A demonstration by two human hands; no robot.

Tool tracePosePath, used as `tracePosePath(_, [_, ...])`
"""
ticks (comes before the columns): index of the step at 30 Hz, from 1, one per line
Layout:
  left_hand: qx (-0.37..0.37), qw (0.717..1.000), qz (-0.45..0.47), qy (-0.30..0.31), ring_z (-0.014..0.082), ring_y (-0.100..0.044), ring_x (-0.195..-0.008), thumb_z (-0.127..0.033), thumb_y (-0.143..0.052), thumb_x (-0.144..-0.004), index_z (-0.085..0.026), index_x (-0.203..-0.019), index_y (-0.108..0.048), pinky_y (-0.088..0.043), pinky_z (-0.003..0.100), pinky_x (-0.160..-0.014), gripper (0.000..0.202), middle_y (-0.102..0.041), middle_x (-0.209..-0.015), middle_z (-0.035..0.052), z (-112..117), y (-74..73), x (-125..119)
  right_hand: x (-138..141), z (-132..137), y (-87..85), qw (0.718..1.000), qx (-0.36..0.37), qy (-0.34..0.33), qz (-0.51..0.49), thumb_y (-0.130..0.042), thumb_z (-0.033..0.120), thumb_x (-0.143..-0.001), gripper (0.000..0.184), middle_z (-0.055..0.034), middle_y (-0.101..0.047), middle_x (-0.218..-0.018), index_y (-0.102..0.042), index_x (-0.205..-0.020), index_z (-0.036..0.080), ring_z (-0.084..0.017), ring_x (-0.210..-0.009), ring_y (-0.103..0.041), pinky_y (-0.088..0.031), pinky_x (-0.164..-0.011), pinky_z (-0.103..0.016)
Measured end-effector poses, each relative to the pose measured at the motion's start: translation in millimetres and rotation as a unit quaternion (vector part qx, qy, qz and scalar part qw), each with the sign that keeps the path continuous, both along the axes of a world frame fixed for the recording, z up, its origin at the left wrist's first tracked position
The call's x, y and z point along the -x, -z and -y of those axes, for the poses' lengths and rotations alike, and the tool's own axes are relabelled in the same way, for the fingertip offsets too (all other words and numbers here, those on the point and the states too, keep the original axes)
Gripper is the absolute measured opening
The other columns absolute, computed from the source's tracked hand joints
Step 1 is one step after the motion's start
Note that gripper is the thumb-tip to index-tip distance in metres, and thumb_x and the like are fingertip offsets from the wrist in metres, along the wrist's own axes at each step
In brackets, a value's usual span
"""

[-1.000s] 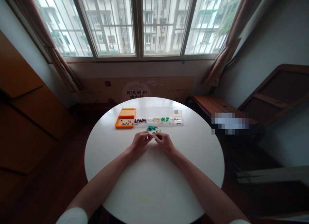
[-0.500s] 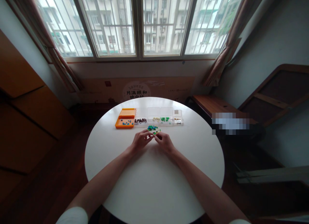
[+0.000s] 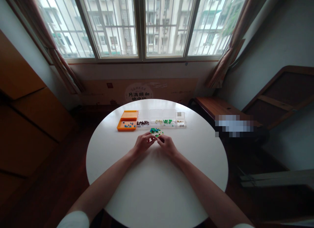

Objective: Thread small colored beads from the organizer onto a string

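My left hand [image 3: 143,142] and my right hand [image 3: 167,144] meet above the middle of the white round table [image 3: 152,188]. The fingertips of both are pinched close together. Whatever sits between them is too small to make out. Just beyond the fingers lies a small pile of blue and green building-block pieces [image 3: 154,130], with a few loose green and dark bits [image 3: 158,135] nearer to me. The fingers hide part of these bits.
Behind the pile stand an orange case [image 3: 126,126] holding blue pieces and a clear compartment box [image 3: 150,125] with brown, cream and green pieces. A smaller clear box [image 3: 181,122] is at its right end. A wooden bench [image 3: 216,106] stands right of the table.
Both hands stay in nearly the same place, with only slight finger movement. The small green bits just beyond the fingertips show a little more clearly.
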State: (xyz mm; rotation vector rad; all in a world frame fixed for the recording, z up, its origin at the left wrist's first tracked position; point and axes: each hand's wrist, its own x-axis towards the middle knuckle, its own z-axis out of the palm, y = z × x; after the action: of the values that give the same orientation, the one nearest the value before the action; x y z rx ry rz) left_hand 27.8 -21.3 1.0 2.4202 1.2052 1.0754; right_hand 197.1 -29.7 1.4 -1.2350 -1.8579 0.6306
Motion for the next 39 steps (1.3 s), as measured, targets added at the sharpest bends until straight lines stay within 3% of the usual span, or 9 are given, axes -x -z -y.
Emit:
tracePosePath(7, [0.002,1.000,0.003,0.014,0.0046,-0.053,-0.056,-0.029,-0.053,-0.084,-0.022,-0.091,-0.066,-0.042,0.016,-0.056,0.017,-0.062,-0.085,0.0007,1.2,-2.5,0.1,0.0,-0.1,-0.7,1.000,0.001,-0.007,-0.004,-0.050,0.025,-0.080,0.021,-0.0028,-0.062,-0.065,-0.066,-0.073,0.014,-0.013,-0.059,-0.053,-0.037,-0.058,-0.022])
tracePosePath(17, [-0.003,1.000,-0.005,-0.012,0.0050,-0.054,-0.056,-0.030,-0.053,-0.084,-0.021,-0.086,-0.067,-0.042,0.016,-0.056,0.017,-0.063,-0.083,0.0014,2.2,-4.3,-0.7,0.8,2.1,-3.0,1.000,0.007,0.002,-0.031,-0.051,0.027,-0.079,0.021,-0.0042,-0.064,-0.068,-0.067,-0.076,0.013,-0.014,-0.060,-0.054,-0.040,-0.059,-0.024])
tracePosePath(39, [-0.004,1.000,-0.015,0.003,0.0052,-0.054,-0.057,-0.029,-0.052,-0.084,-0.020,-0.084,-0.067,-0.042,0.017,-0.056,0.018,-0.062,-0.081,0.0016,0.5,-1.1,0.4,0.3,0.8,-0.5,1.000,-0.004,-0.005,-0.013,-0.052,0.023,-0.079,0.019,-0.0046,-0.065,-0.069,-0.068,-0.075,0.014,-0.014,-0.062,-0.056,-0.040,-0.060,-0.024])
